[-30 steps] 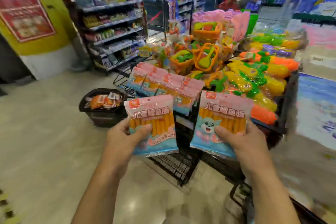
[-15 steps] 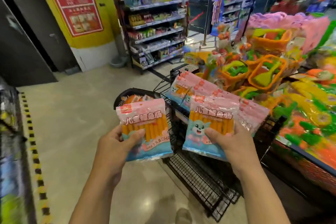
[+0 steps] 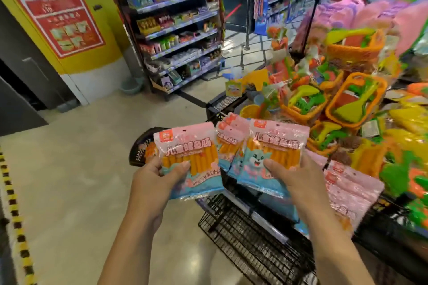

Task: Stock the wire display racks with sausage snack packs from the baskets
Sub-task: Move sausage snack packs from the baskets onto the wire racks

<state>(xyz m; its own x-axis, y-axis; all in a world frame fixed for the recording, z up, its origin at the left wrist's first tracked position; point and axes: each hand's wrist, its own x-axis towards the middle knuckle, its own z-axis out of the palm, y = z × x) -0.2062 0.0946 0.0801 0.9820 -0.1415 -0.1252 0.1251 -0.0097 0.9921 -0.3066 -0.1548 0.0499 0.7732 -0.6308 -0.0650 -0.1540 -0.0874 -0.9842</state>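
Note:
My left hand (image 3: 155, 180) grips a pink and blue sausage snack pack (image 3: 188, 159) by its lower left corner. A second sausage pack (image 3: 272, 155), with a cartoon animal on it, is pinched in my right hand (image 3: 294, 180). Both packs are held upright above the black wire display rack (image 3: 250, 243). More sausage packs (image 3: 347, 187) lie in a row on the rack's upper tier, to the right of my hands. A dark basket (image 3: 139, 148) holding orange packs stands on the floor, mostly hidden behind the left pack.
Bright plastic beach toys (image 3: 342, 99) crowd a display at the right, behind the rack. A black snack shelf unit (image 3: 178, 37) stands across the aisle by a yellow pillar (image 3: 92, 37). Beige floor (image 3: 69, 169) spreads to the left, edged by yellow-black tape (image 3: 14, 203).
The view has swung left, bringing the pillar and shelf unit further into sight. Both hands keep their packs, now closer together and over the rack's near end.

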